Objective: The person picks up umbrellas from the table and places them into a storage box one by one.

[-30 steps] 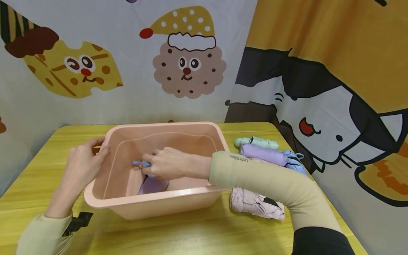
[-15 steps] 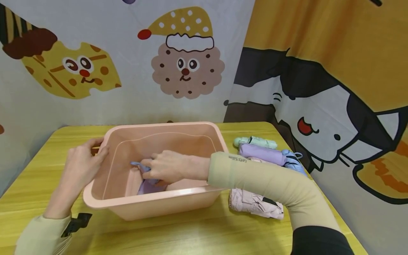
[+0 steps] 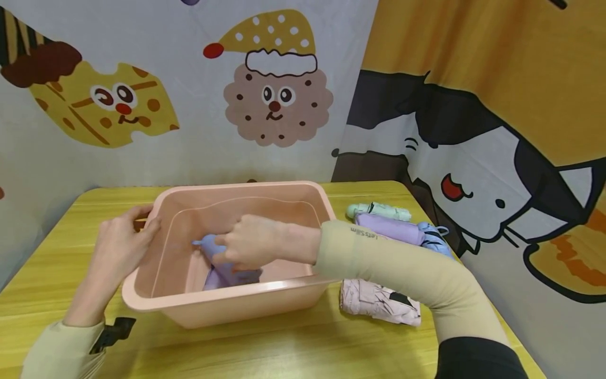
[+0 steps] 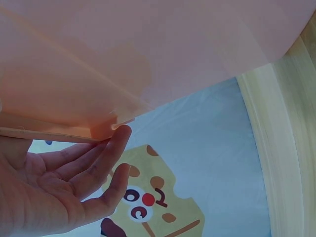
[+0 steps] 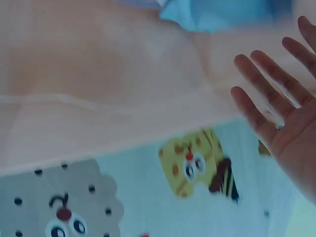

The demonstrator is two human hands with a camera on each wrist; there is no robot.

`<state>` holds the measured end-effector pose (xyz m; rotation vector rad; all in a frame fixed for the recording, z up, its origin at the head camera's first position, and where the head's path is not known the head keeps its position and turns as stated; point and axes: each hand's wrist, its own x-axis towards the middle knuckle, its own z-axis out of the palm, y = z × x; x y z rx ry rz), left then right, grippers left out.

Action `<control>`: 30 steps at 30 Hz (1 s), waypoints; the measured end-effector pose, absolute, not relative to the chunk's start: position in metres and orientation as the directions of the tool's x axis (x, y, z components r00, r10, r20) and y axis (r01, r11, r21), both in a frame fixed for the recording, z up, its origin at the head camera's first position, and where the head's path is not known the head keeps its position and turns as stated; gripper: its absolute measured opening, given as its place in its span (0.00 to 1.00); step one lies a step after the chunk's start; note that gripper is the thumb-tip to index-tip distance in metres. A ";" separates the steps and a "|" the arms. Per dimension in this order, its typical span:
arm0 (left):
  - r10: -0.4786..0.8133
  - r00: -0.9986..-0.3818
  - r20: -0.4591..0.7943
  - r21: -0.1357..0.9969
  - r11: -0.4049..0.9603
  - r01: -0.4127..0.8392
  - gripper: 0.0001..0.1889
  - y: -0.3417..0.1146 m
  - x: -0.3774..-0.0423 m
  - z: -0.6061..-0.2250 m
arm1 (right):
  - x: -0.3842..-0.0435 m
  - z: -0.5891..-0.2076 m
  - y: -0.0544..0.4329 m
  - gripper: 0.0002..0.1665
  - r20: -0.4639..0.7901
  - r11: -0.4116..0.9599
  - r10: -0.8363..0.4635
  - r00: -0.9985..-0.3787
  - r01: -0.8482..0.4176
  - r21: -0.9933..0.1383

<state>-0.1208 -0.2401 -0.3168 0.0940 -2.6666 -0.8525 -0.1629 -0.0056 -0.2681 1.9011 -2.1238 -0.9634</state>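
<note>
A pink plastic tub (image 3: 236, 308) stands on the table. My left hand (image 3: 125, 239) grips its left rim, thumb on top; in the left wrist view the fingers (image 4: 101, 165) lie under the rim. Inside the tub lies a blue folded umbrella (image 3: 208, 246) with a small tip pointing left, partly behind my right hand (image 3: 253, 242). Beside it is a purple folded umbrella (image 3: 219, 280), half hidden by the front wall. In the right wrist view the right fingers (image 5: 261, 89) are spread and hold nothing, with the blue umbrella (image 5: 222, 14) apart from them.
Right of the tub lie a mint folded umbrella (image 3: 379, 211), a purple one (image 3: 390, 228) and a blue patterned one (image 3: 434, 239). A pale pink umbrella (image 3: 379, 301) is nearer the front. A printed curtain (image 3: 279, 163) hangs behind the yellow wood table (image 3: 265, 347).
My right hand has let go of the blue umbrella and risen slightly, so more of the umbrella shows in the tub. The left hand has stayed on the rim.
</note>
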 end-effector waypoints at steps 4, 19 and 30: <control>-0.167 -0.942 0.290 0.581 0.813 0.035 0.24 -0.240 -0.120 -0.317 | -0.164 -0.242 0.002 0.25 -0.226 0.086 -0.948 -0.225 -0.863 0.498; -0.174 -0.953 0.250 0.600 0.800 0.011 0.25 -0.241 -0.121 -0.315 | -0.211 -0.224 0.102 0.18 0.177 0.459 -0.881 -0.439 -0.883 0.095; -0.180 -0.954 0.241 0.600 0.800 0.001 0.25 -0.240 -0.122 -0.316 | -0.278 -0.286 0.209 0.17 0.142 0.776 -0.605 -0.783 -0.620 -0.117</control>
